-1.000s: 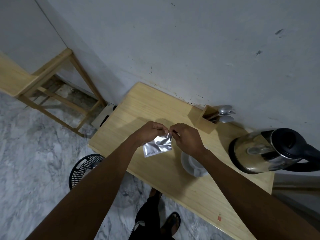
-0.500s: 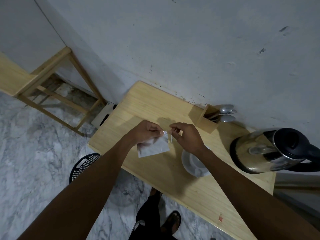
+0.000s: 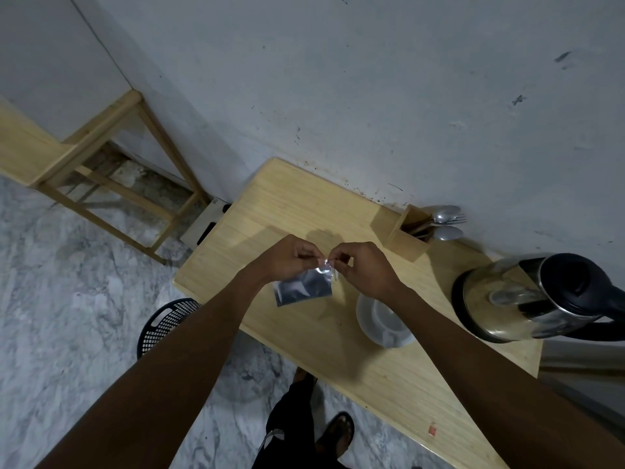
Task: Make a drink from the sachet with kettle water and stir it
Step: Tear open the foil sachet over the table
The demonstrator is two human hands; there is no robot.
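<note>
Head view showed the left hand (image 3: 287, 257) and right hand (image 3: 363, 265) pinching a silver sachet's (image 3: 302, 286) top corner. A cup (image 3: 382, 319) and kettle (image 3: 527, 296) stood right.

Home kitchen corner: kettle (image 3: 527, 299), spoons (image 3: 446, 214), wooden table (image 3: 304, 204).

My left hand (image 3: 287, 262) and right hand (image 3: 368, 269) are bare, forearms too; I wear black trousers (image 3: 291, 424) and a dark sandal (image 3: 334, 431).

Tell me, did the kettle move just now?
No. The kettle sits just as far right of the wooden cutlery holder as before.
</note>
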